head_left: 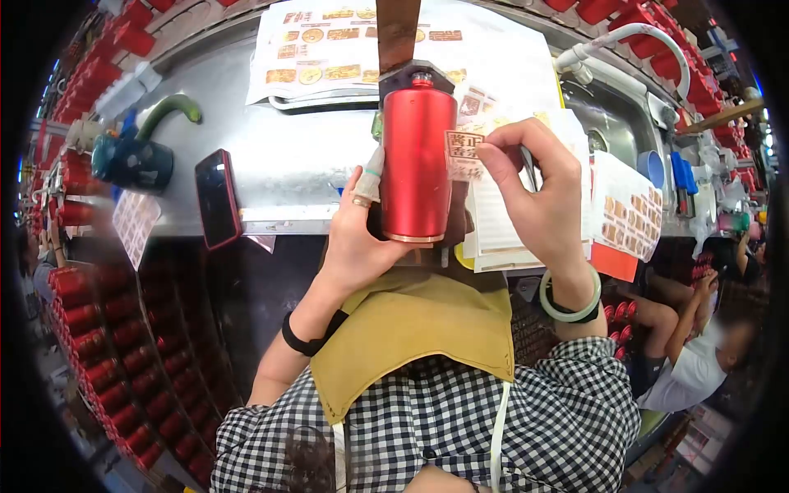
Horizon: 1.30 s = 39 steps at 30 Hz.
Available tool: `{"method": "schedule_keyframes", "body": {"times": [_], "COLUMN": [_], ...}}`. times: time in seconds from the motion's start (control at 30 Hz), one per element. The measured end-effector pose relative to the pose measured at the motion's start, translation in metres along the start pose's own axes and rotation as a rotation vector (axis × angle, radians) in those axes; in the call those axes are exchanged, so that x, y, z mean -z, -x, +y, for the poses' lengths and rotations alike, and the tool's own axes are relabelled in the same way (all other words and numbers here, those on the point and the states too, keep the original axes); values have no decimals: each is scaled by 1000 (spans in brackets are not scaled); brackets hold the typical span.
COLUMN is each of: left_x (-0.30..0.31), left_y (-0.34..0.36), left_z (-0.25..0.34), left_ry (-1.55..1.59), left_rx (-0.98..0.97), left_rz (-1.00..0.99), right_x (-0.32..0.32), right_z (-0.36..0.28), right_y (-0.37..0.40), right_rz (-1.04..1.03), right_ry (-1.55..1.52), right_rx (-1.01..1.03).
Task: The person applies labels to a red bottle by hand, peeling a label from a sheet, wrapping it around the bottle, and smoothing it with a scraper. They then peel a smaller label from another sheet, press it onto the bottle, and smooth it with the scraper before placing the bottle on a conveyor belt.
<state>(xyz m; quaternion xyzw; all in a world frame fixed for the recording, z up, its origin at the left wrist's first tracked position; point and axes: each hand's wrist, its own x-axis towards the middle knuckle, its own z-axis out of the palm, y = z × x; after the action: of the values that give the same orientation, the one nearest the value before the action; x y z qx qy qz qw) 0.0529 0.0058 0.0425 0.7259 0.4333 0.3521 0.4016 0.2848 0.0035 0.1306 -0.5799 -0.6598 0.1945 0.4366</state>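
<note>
- The left hand (359, 246) is clamping the red bottle (419, 156) mid-view, from seven o'clock.
- The right hand (542, 185) is pinching a sticker (463, 154) at three o'clock.
- A phone (218, 199) is lying toward nine.

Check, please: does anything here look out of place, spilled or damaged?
Two things look askew. The phone lies at a slant, its lower end past the front edge of the table, so it might get knocked off. Left of it, a label sheet also hangs over that edge. I see no spill or damage.
</note>
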Motion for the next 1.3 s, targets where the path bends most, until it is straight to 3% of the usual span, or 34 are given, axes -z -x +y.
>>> {"method": "schedule_keyframes", "body": {"times": [0.07, 0.13, 0.27, 0.33, 0.4, 0.57, 0.67, 0.77, 0.8, 0.87, 0.93, 1.0, 1.13, 1.3], "left_x": [8, 15, 1, 5, 6, 6, 11, 9, 7, 4, 2, 4, 4, -1], "left_y": [-2, -7, -27, -37, -39, -41, -44, -48, -48, -48, -49, -49, -49, -45], "left_z": [9, 13, 8, 11, 7, -7, -15, 8, 13, 19, 12, 19, 20, 19], "left_ry": [223, 220, 582, 616, 639, 685, 791, 834, 835, 529, 573, 676, 679, 482], "left_rx": [55, 2, 119, 246, 227, 304, 416, 359, 363, 276, 300, 337, 364, 212], "left_rz": [-51, -104, 64, -27, -27, 19, -86, -55, -55, -56, -35, -44, -52, 33], "right_x": [-10, -10, -5, -4, -6, -27, -47, -51, -52, -57, -62, -65, -65, -73], "right_z": [-7, -10, -16, -17, -16, -9, 16, 17, 18, 20, 28, 42, 35, 36], "right_y": [0, 0, -1, 1, 3, -2, -5, -6, -6, -5, -6, -8, -13, -11], "right_rz": [20, 38, 73, 67, 56, -80, -49, -33, -35, -12, 10, 108, 46, 73], "right_ry": [-83, -161, 34, 73, -65, -389, -272, -285, -255, -251, -245, -433, -645, -664], "right_rx": [-60, -120, -34, -40, -25, -337, -322, -360, -367, -336, -301, -351, -557, -541]}}
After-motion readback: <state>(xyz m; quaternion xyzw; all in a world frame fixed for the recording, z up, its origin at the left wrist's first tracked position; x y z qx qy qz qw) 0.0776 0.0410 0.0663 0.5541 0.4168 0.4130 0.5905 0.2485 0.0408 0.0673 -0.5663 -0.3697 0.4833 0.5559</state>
